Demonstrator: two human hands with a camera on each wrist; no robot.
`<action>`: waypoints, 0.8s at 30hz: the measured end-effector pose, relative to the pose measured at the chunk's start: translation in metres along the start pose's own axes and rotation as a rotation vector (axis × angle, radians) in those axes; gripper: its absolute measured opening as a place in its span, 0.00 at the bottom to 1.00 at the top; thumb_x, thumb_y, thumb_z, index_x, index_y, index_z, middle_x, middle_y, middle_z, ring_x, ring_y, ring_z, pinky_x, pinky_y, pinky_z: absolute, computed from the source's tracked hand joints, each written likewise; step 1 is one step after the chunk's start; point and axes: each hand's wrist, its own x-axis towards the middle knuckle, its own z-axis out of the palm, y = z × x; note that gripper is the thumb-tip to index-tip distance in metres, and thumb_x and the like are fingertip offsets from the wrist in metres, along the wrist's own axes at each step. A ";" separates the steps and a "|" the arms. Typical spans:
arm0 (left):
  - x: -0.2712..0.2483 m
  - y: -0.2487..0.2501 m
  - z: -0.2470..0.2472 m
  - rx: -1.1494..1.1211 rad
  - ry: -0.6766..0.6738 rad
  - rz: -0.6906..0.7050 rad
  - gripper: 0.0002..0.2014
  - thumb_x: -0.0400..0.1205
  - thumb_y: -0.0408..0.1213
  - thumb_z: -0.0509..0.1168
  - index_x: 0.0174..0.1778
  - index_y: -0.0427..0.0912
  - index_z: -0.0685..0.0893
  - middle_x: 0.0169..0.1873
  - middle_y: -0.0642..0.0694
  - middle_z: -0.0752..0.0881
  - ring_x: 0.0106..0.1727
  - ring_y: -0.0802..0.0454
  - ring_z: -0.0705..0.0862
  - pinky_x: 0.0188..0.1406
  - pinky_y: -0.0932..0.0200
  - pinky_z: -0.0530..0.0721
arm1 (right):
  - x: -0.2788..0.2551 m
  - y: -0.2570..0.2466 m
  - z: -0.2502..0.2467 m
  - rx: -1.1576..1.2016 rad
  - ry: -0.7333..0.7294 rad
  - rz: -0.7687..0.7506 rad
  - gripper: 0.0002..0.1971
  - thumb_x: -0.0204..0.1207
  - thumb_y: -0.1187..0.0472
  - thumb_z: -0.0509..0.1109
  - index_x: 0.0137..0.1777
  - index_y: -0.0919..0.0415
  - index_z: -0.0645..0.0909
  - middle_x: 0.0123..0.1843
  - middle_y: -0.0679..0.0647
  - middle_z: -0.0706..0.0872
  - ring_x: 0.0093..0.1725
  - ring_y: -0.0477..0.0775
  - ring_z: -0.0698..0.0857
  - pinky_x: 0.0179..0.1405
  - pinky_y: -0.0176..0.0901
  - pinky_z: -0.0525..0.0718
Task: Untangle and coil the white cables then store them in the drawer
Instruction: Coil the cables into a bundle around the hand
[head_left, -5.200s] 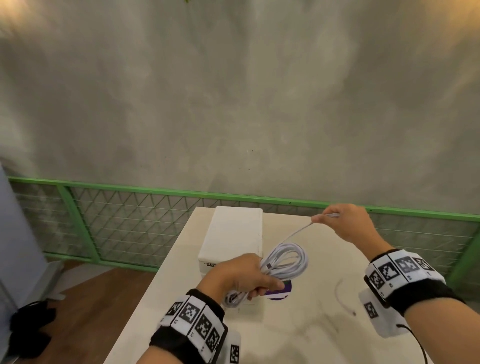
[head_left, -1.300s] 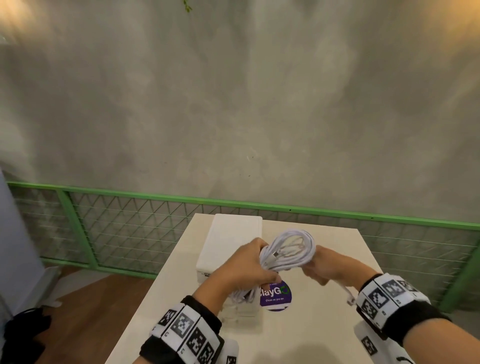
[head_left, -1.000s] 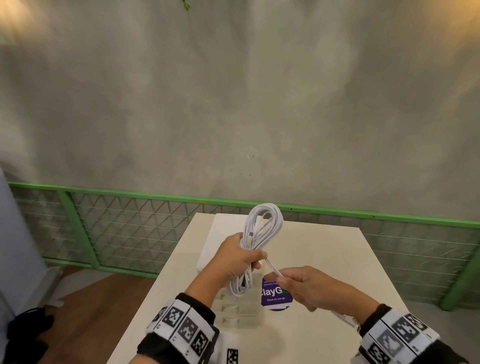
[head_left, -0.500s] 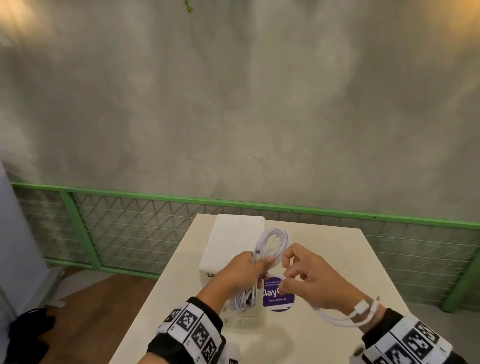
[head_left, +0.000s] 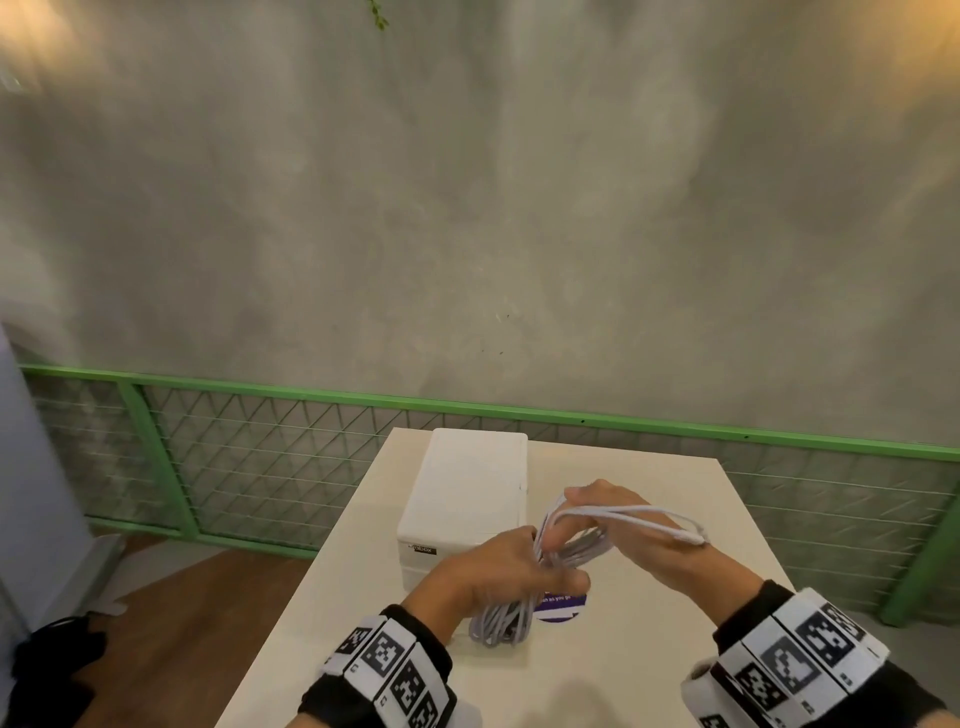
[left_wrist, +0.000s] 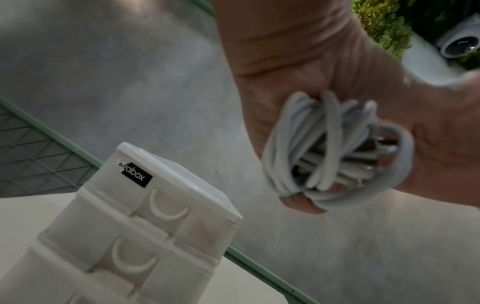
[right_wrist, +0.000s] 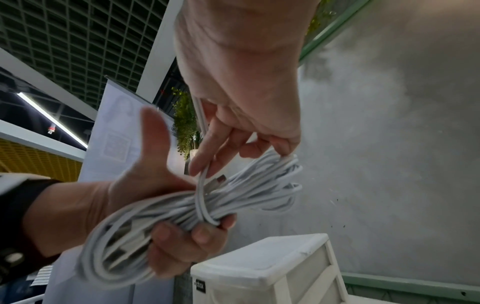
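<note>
So the bench (head_left: 649, 639) has the white drawer unit (head_left: 470, 493) sitting just beyond the left grip, and every drawer front I can see looks closed, so nothing is stored yet as far as I can tell. What's inside them is hidden.

The coiling looks mostly done: the left hand (head_left: 483, 577) is clenched around the middle of the white cable bundle (right_wrist: 187, 214), held above the bench. The right hand (head_left: 649, 540) is pinching the loose cable tail (head_left: 644, 519) and wrapping it around the bundle. The connector end (head_left: 688, 536) is draped over the right wrist.

Left to do, I'd guess: finish the wrap, open a drawer, drop it in.
</note>
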 end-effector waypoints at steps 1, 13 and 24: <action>0.001 -0.002 0.000 0.043 0.008 -0.010 0.37 0.58 0.64 0.71 0.58 0.43 0.79 0.53 0.43 0.86 0.52 0.48 0.84 0.63 0.46 0.82 | -0.003 -0.003 -0.001 0.017 -0.008 -0.007 0.14 0.80 0.59 0.61 0.37 0.54 0.86 0.49 0.56 0.86 0.55 0.58 0.83 0.55 0.39 0.82; -0.009 0.007 -0.001 -0.069 -0.025 -0.098 0.08 0.77 0.33 0.64 0.32 0.45 0.77 0.26 0.49 0.78 0.24 0.56 0.75 0.29 0.63 0.75 | 0.016 -0.015 -0.015 -0.265 -0.103 -0.046 0.19 0.82 0.65 0.53 0.66 0.58 0.80 0.42 0.31 0.78 0.41 0.29 0.76 0.46 0.21 0.71; -0.028 0.038 -0.001 -0.108 -0.403 0.014 0.08 0.78 0.28 0.64 0.34 0.41 0.79 0.19 0.54 0.81 0.19 0.59 0.77 0.22 0.70 0.79 | 0.021 -0.002 -0.042 0.047 -0.309 0.079 0.02 0.72 0.63 0.72 0.41 0.56 0.86 0.28 0.47 0.89 0.25 0.40 0.79 0.31 0.31 0.76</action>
